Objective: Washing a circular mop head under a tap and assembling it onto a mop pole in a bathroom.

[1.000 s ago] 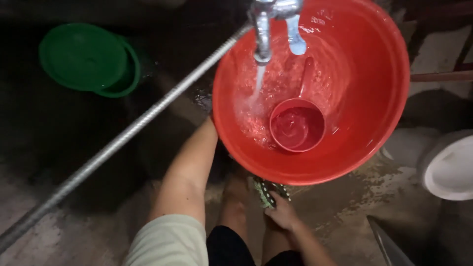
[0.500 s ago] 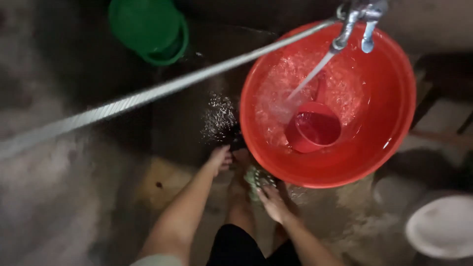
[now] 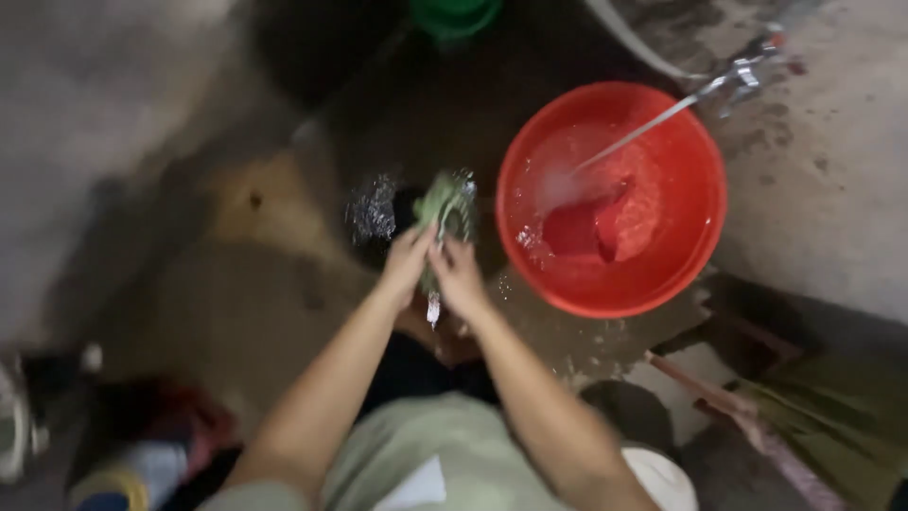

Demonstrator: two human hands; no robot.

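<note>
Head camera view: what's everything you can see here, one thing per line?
Basin: one, red, right of centre on the wet floor, holding water.
Scoop: one, red, inside the basin.
Tap: one, metal, upper right, streaming water into the basin.
Green bucket: one, top edge, partly cut off.
Green bundle: one, wet and dripping, held left of the basin; too blurred to identify.
White container: one, bottom edge.
Left hand: gripping the bundle.
Right hand: gripping the bundle beside the left.
</note>
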